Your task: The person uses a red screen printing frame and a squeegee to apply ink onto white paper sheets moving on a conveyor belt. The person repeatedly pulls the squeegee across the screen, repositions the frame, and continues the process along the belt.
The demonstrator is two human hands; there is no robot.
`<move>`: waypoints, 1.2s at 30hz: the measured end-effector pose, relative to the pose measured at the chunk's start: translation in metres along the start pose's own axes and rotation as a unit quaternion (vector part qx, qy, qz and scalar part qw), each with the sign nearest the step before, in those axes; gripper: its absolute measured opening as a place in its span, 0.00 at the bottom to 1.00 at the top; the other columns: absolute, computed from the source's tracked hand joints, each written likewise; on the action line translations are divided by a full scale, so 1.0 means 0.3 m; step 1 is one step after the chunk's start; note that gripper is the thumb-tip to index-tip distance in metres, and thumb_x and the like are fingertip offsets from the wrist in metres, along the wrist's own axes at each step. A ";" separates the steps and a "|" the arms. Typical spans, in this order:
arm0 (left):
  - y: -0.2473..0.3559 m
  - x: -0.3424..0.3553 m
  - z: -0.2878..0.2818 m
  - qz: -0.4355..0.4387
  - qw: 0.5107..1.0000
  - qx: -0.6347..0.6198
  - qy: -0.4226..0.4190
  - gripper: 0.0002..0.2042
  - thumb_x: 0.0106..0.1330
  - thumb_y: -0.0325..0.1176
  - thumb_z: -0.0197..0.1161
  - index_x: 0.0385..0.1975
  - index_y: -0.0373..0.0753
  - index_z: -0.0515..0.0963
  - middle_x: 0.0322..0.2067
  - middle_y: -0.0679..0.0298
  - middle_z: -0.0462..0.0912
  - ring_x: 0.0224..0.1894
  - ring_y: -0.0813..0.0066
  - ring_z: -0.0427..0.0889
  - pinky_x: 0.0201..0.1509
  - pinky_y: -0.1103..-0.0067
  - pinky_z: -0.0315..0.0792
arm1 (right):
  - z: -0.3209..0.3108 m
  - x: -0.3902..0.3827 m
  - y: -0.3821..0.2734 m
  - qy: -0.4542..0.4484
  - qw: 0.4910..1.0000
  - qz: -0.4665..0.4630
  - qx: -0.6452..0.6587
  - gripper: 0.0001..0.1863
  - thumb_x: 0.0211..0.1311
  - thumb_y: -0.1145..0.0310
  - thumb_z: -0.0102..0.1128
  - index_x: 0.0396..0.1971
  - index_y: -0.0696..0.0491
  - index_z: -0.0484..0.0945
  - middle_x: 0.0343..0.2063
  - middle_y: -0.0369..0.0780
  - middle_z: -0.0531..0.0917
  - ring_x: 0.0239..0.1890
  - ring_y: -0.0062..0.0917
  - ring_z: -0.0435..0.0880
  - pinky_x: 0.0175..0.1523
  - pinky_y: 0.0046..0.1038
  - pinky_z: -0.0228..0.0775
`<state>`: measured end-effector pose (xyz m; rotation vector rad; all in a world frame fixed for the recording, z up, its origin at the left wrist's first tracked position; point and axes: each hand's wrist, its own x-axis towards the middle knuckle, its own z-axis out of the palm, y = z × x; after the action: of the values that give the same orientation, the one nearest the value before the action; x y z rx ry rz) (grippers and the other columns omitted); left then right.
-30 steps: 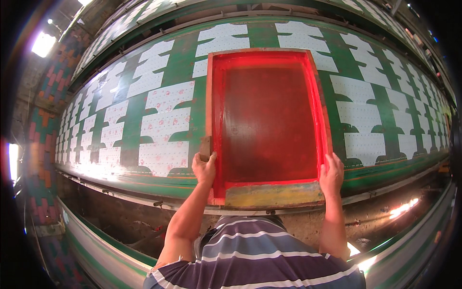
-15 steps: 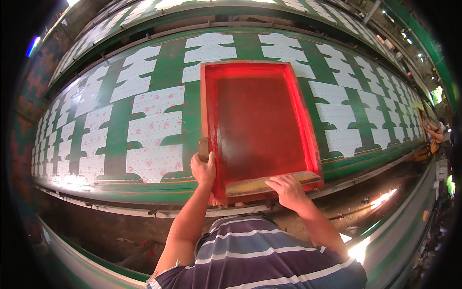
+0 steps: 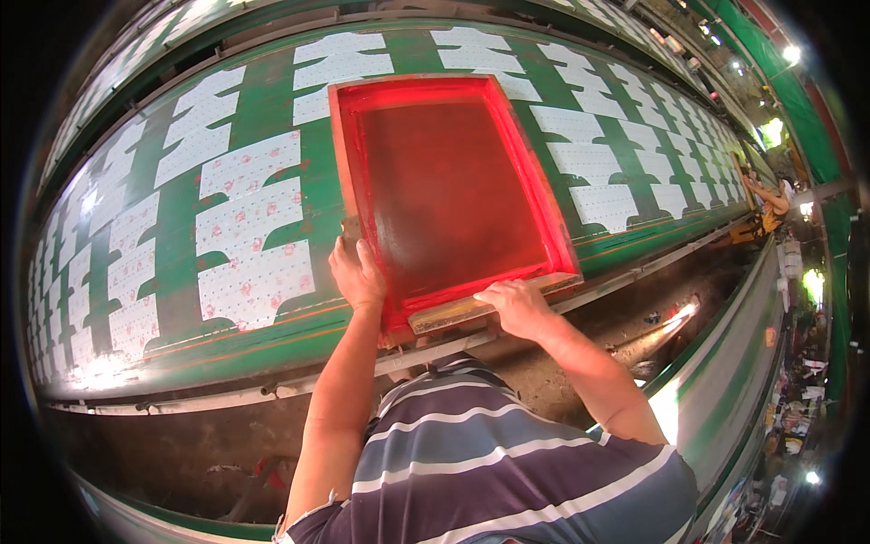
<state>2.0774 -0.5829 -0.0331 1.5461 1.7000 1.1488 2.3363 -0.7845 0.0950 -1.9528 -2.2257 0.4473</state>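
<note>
A red printing screen in a wooden frame (image 3: pixel 435 190) lies over a long green table (image 3: pixel 172 354) with rows of white, partly flower-printed cut pieces (image 3: pixel 249 272). My left hand (image 3: pixel 358 276) is closed on the frame's left side, by a small wooden block (image 3: pixel 350 227). My right hand (image 3: pixel 512 304) has its fingers curled over a yellowish, stained wooden bar (image 3: pixel 444 316) along the screen's near edge. My striped shirt fills the bottom middle.
A metal rail (image 3: pixel 227 399) runs along the table's near edge above a dark, littered floor. Another long table (image 3: pixel 118 68) lies beyond. At the far right a person (image 3: pixel 772 201) stands by the table with a board, near green sheeting (image 3: pixel 752 45) and scattered clutter.
My right hand moved from the frame's right side to the near bar. My left hand stays on the left side. The view has swung rightward, bringing the other person into sight.
</note>
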 end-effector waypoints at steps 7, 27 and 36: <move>0.006 -0.008 -0.005 0.004 1.000 0.007 -0.006 0.34 0.85 0.52 0.56 0.76 0.26 0.69 0.70 0.37 0.76 0.74 0.37 0.71 0.80 0.54 0.64 | 0.096 0.007 0.016 0.119 0.992 -0.023 -0.029 0.20 0.66 0.75 0.61 0.54 0.47 0.92 0.51 0.39 0.92 0.55 0.36 0.90 0.61 0.42 0.79; 0.050 -0.019 0.002 -0.053 0.998 0.019 0.012 0.28 0.84 0.43 0.60 0.75 0.30 0.72 0.66 0.43 0.80 0.68 0.40 0.78 0.74 0.56 0.71 | -0.014 1.157 0.549 0.144 0.982 -0.079 -0.093 0.21 0.65 0.78 0.61 0.52 0.40 0.90 0.41 0.40 0.88 0.47 0.38 0.91 0.53 0.44 0.80; 0.075 -0.011 0.004 -0.048 0.995 0.086 0.033 0.26 0.83 0.40 0.60 0.72 0.29 0.75 0.61 0.43 0.83 0.64 0.39 0.82 0.71 0.56 0.75 | -0.139 1.659 0.719 0.095 0.990 -0.047 -0.096 0.25 0.65 0.77 0.59 0.58 0.39 0.91 0.49 0.43 0.93 0.54 0.42 0.93 0.59 0.49 0.85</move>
<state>2.0900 -0.5868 -0.0146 1.5227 1.9401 1.0389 2.4808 -0.2648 0.0239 -1.8752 -2.2980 0.0316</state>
